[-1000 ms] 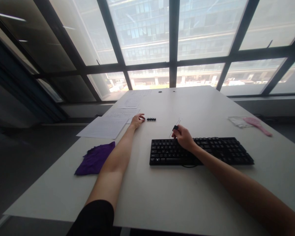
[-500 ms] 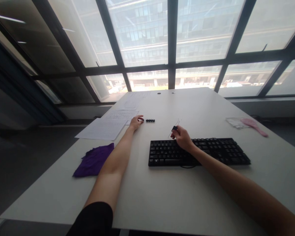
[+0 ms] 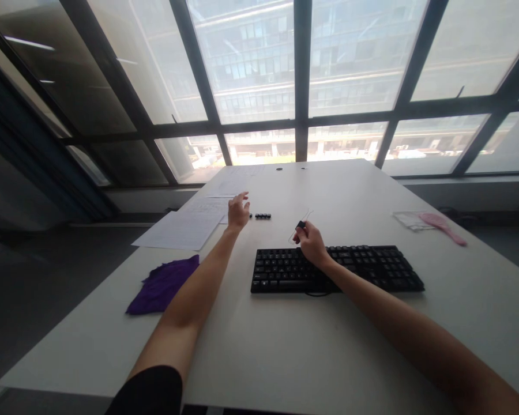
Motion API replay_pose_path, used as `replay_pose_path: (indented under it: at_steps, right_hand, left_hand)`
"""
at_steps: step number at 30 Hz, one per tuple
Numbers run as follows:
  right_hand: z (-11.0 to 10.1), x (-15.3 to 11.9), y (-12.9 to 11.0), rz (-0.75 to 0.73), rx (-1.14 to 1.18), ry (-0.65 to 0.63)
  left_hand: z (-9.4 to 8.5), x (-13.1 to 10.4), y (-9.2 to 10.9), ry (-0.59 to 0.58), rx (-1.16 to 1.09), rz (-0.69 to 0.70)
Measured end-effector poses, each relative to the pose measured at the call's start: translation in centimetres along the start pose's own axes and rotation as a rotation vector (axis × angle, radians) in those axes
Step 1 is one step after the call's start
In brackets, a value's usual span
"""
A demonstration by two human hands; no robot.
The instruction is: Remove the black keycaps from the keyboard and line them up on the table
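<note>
My left hand [image 3: 239,211] is raised over the table just left of a short row of small black keycaps [image 3: 263,216], its fingers apart and nothing between them. Another dark piece shows right beside it, partly hidden. Above the left part of the black keyboard [image 3: 277,270], my right hand [image 3: 310,239] grips a wire keycap puller [image 3: 301,224] with a black handle and thin wire loops. My right wrist and forearm cover part of the keys.
Left of my left arm lie white papers [image 3: 179,229] and a purple cloth [image 3: 163,285]. At the right are a pink brush [image 3: 443,227] and a clear bag [image 3: 410,221]. Two small dark items sit near the far table edge.
My left hand has opened and lifted off from beside the keycap row, where a dark piece now stays. My right hand and the keyboard appear slightly further left.
</note>
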State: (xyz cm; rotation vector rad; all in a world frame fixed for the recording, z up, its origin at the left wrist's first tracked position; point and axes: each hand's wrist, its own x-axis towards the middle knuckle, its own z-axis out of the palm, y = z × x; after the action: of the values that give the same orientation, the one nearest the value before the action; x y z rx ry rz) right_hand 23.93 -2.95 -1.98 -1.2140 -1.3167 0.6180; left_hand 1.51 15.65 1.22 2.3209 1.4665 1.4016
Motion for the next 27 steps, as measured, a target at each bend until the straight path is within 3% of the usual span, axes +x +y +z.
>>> replay_pose_path:
  at_steps: [4,8,11,14,22,27]
  right_hand:
    - [2.7,1.2,-0.2,0.007,-0.050,0.002]
    - [3.2,1.9,-0.3,0.034,0.009,-0.012]
    - [1.9,1.7,-0.2,-0.017,-0.050,-0.093]
    - [0.7,1.1,-0.2,-0.051,-0.100,-0.161]
    - [0.5,0.7,0.1,-0.081,-0.061,-0.136]
    - [0.6,0.8,0.4,-0.107,-0.151,-0.163]
  left_hand:
    - [0.2,-2.7,5.7,-0.185,-0.077,0.097]
    - [0.4,-7.3,9.0,-0.336,-0.185,0.114]
    - [0.0,-10.2,9.9,-0.425,-0.220,0.109]
    - [-0.4,-11.5,10.3,-0.445,-0.258,0.117]
    - [-0.8,-11.8,11.0,-0.482,-0.283,0.131]
    - [-0.8,-11.9,11.0,-0.471,-0.264,0.130]
